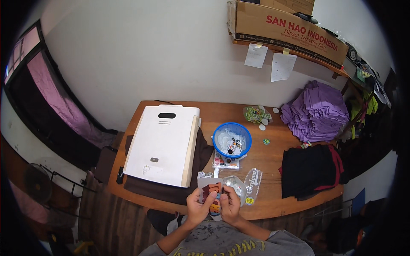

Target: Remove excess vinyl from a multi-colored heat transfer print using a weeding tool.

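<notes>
Close to my body, at the table's near edge, my left hand [198,209] and my right hand [230,206] grip a small grey sheet [206,182] with a colourful printed pattern in brown, orange, yellow and blue. Both thumbs press on its face from either side; the other fingers are curled behind it, partly hidden. Just beyond the sheet lie clear plastic film pieces [234,184] with printed designs, one with white lettering [253,181]. Farther off stands a round blue basket [215,144] holding clear film cut-outs with small prints.
A large white flat machine [164,138] with a dark handle slot sits on dark cloth [147,187] at left. Folded purple cloth [316,111] is piled at back right, black and red garments [307,173] nearer. A shelf above carries a long cardboard box [286,32].
</notes>
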`<act>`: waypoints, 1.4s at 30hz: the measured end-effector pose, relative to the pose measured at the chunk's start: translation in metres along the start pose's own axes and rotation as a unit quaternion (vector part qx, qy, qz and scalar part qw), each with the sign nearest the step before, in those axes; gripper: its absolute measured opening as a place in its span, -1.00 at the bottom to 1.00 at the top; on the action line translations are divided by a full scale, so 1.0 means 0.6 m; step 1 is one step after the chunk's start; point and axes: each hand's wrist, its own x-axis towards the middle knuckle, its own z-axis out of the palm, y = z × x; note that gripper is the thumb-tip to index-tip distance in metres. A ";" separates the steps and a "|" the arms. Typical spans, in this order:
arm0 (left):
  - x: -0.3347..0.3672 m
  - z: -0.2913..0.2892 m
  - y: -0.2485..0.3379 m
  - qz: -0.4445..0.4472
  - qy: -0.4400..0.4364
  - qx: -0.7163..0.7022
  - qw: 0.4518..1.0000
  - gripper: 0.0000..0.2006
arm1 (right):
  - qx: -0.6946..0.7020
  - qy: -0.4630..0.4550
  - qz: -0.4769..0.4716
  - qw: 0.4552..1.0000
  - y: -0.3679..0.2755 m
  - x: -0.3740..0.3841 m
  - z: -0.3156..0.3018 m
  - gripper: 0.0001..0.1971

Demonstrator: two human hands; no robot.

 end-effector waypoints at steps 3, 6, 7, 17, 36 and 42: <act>0.002 -0.002 0.000 0.005 0.003 -0.001 1.000 -0.83 | -0.022 -0.007 -0.003 1.000 -0.004 0.003 0.000 -0.74; 0.004 -0.002 -0.001 0.003 0.005 -0.001 1.000 -0.83 | -0.025 -0.007 0.005 1.000 0.000 0.002 -0.001 -0.74; 0.004 -0.002 0.000 0.005 0.004 -0.002 1.000 -0.83 | -0.025 -0.007 0.004 1.000 0.002 0.001 -0.001 -0.74; 0.002 -0.006 0.002 -0.003 -0.013 0.006 1.000 -0.81 | 0.005 -0.008 0.023 1.000 0.002 0.002 -0.004 -0.73; -0.002 -0.011 -0.008 0.014 -0.032 0.038 0.999 -0.82 | -0.001 0.012 0.012 1.000 0.002 0.005 -0.004 -0.75; -0.003 -0.009 -0.006 0.013 -0.028 0.050 0.998 -0.81 | -0.007 0.020 0.011 1.000 -0.001 0.006 -0.004 -0.74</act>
